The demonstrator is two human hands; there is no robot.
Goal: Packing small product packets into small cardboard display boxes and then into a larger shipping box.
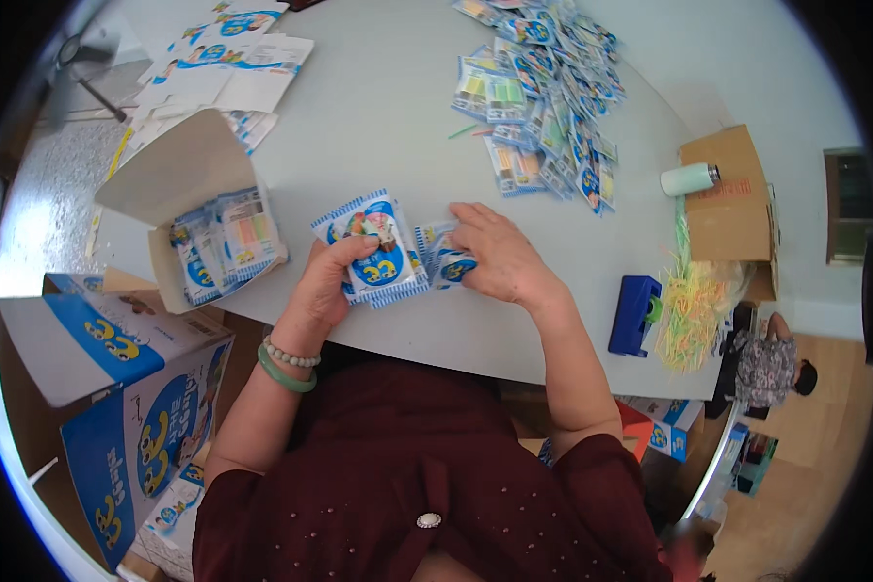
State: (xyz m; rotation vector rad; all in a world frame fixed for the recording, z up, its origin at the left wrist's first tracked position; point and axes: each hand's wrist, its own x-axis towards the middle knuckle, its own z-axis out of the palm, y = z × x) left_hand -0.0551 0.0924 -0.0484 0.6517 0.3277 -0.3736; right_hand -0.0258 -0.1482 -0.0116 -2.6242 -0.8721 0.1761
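A small stack of flat blue-and-white packets [383,247] is pinched in my left hand [326,279], its thumb lying across the top one. Just to the right, my right hand [502,257] has its fingers closed over another packet [438,254], which touches the edge of the stack. Its fingertips are partly hidden. An open white box [131,194] stands left of my left hand, with several similar packets [245,233] upright inside. At the far right of the table lies a heap of the same packets [553,102], some showing coloured strips through a clear side.
Flattened white-and-blue cartons [252,73] lie at the far left. A blue tape dispenser [633,315], yellow-green strips [691,315], a cardboard box [737,218] and a pale green bottle [689,180] are at right. A large carton [145,427] stands lower left. Another person [764,364] is at far right.
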